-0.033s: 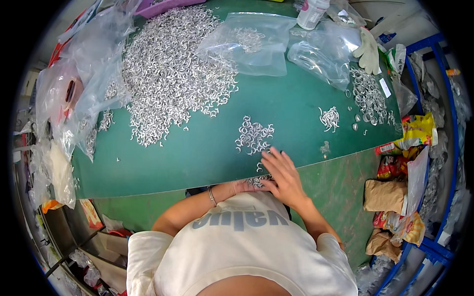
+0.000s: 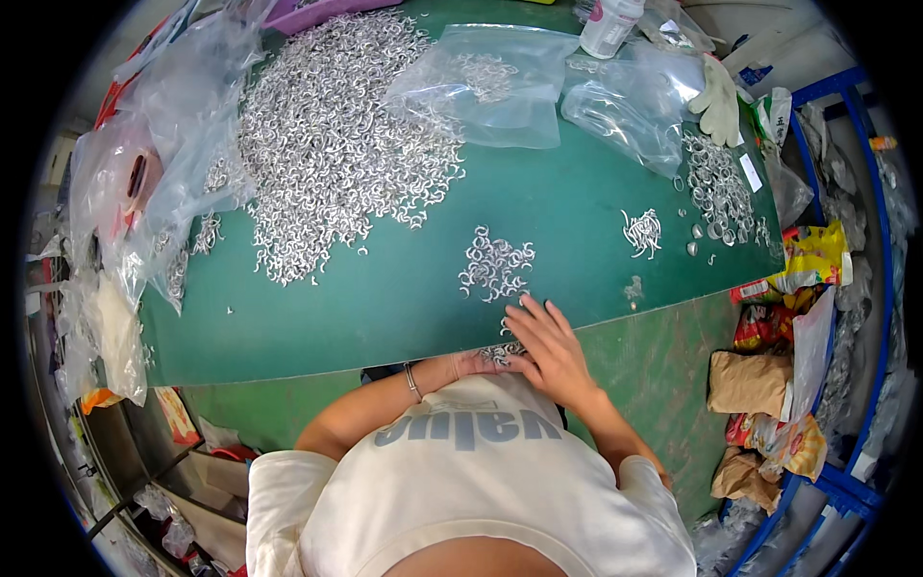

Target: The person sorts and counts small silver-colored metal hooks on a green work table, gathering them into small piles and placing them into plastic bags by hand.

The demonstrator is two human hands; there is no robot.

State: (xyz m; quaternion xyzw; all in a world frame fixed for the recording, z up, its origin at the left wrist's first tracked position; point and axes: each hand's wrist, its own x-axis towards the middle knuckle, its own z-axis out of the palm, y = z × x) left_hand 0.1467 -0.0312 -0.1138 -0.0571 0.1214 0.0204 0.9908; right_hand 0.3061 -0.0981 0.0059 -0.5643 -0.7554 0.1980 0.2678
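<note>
My left hand (image 2: 473,363) is cupped at the table's near edge, holding several small C-shaped metal pieces (image 2: 499,355) in its palm. Above it, my right hand (image 2: 551,348) has its fingers stretched out flat, its fingertips over the tabletop beside a loose C-shaped piece. Its thumb lies by the pieces in my left palm; whether it touches them I cannot tell. Just beyond the right fingertips lies a small heap of the same silvery pieces (image 2: 495,263). A far larger heap (image 2: 336,144) of them spreads over the table's far left.
On the green table (image 2: 385,317) lie clear plastic bags (image 2: 519,58), a pile of metal rings (image 2: 716,188), a small pile of thin curved pieces (image 2: 641,233) and a pale glove (image 2: 717,101). A white bottle (image 2: 611,24) stands at the back. Blue shelving (image 2: 846,106) rises at the right.
My right hand has shifted slightly left and toward me, its fingertips drawing back from the small heap. My left hand stays in place.
</note>
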